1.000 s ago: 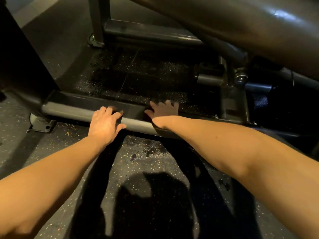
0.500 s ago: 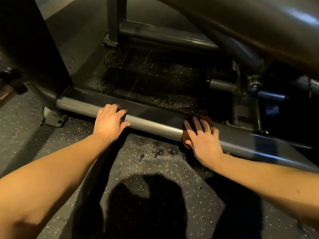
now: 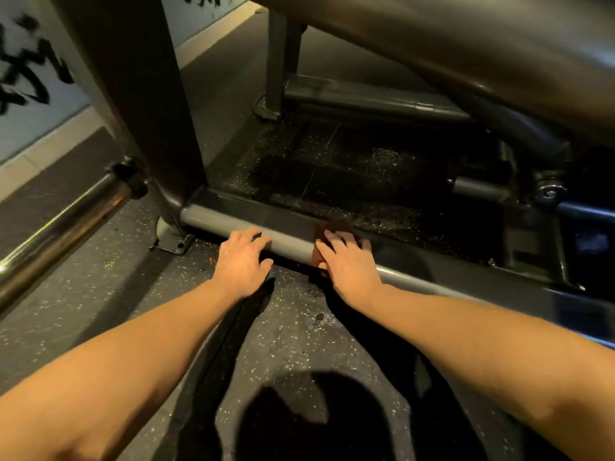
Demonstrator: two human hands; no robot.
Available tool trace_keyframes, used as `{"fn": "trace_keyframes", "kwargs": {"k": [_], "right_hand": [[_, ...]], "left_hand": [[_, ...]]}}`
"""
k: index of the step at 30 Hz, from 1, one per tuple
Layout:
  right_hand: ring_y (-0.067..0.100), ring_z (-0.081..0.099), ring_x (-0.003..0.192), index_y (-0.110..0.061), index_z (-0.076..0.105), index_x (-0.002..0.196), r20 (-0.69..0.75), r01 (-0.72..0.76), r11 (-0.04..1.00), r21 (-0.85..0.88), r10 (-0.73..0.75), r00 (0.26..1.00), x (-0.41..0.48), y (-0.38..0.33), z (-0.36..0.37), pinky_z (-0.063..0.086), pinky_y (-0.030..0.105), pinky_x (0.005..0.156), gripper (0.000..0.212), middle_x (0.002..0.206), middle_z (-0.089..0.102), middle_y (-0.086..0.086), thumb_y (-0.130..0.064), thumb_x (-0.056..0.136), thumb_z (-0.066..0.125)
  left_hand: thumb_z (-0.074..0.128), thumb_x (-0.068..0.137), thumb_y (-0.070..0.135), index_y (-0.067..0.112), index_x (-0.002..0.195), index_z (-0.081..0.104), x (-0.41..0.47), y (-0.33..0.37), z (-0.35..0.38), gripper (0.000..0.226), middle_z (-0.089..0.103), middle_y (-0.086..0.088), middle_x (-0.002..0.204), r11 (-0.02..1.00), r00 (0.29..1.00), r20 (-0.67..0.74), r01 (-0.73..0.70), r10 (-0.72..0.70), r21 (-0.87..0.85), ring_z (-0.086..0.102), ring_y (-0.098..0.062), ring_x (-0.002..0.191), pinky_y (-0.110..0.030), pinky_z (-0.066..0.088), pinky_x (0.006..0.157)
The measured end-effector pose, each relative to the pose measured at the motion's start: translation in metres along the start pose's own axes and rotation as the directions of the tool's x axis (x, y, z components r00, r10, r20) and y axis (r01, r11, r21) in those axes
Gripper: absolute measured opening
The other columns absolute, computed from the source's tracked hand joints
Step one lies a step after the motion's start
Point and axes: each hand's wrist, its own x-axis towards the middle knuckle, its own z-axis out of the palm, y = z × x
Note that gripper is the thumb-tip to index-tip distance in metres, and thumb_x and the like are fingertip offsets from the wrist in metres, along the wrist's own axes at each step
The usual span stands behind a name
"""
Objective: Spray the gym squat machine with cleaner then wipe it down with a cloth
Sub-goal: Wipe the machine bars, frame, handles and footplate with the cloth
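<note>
Left of centre, the squat machine's base bar [image 3: 216,218] is braced by the left hand [image 3: 244,257], flat and empty. Just right, the cloth [image 3: 336,227] has been slid nearer it under the flat-fingered right hand [image 3: 349,265]; wiping is judged underway.

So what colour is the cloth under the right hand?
Dark reddish brown; the cloth shows best in the head view.

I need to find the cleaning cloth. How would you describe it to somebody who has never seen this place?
Find the grey round rail lying low along the speckled floor. The right hand presses down on it, and the cloth lies beneath that hand, draped over the rail. It is the only reddish-brown, soft thing among grey metal.
</note>
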Motion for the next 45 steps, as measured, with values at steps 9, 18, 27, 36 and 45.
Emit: {"fn": "trace_keyframes", "kwargs": {"k": [9,18,27,36,45], "right_hand": [[0.016,0.052,0.119,-0.035,0.069,0.127,0.053,-0.034,0.624,0.78,-0.012,0.999,-0.032,0.02,-0.035,0.038,0.027,0.097,0.029,0.124,0.063,-0.007,-0.032,0.108,0.047],[0.026,0.072,0.099,-0.009,0.071,0.117,0.424,-0.408,-0.24,0.881,0.016,0.905,-0.043,0.005,-0.059,0.06,0.038,0.09,0.022,0.114,0.075,0.017,-0.023,0.105,0.058],[0.019,0.063,0.081,-0.015,0.077,0.096,0.351,-0.415,0.332,0.847,0.236,0.906,-0.04,0.032,-0.043,0.051,0.032,0.077,0.019,0.087,0.069,0.001,-0.021,0.081,0.087],[0.023,0.069,0.099,-0.019,0.071,0.104,0.222,-0.436,0.293,0.851,0.552,0.804,-0.016,0.052,-0.028,0.052,0.027,0.087,0.024,0.098,0.071,0.003,-0.004,0.085,0.077],[0.02,0.021,0.153,-0.032,0.048,0.151,0.204,-0.519,0.706,0.482,0.486,0.85,-0.03,0.071,-0.031,0.016,0.041,0.124,0.061,0.166,0.032,-0.005,-0.012,0.094,0.059]], "left_hand": [[0.08,0.088,0.032,0.027,0.151,0.045,-0.018,0.03,-0.015,0.072,0.04,0.004,0.156,0.848,0.989,0.117,-0.017,0.093,-0.53,0.032,-0.015,0.145,-0.038,0.028,0.123],[0.078,0.088,0.02,0.014,0.104,0.078,-0.034,0.069,-0.04,0.017,0.077,-0.002,0.097,0.698,0.975,0.153,-0.001,0.159,-0.716,0.064,-0.004,0.082,-0.025,0.051,0.08],[0.081,0.084,0.03,0.009,0.086,0.069,-0.032,0.072,-0.033,0.025,0.071,-0.003,0.084,0.667,0.93,0.362,0.311,-0.066,-0.678,0.063,-0.014,0.078,-0.031,0.051,0.079],[0.079,0.084,0.038,0.025,0.097,0.053,0.009,0.104,-0.009,0.033,0.062,0.007,0.089,0.82,0.968,0.115,0.251,-0.224,-0.514,0.061,-0.024,0.098,-0.037,0.046,0.091],[0.064,0.096,0.042,0.017,0.149,0.051,0.019,0.13,0.03,0.06,0.048,-0.012,0.151,0.931,0.93,-0.047,-0.364,0.365,0.021,0.042,-0.034,0.133,-0.048,0.039,0.109]]}}
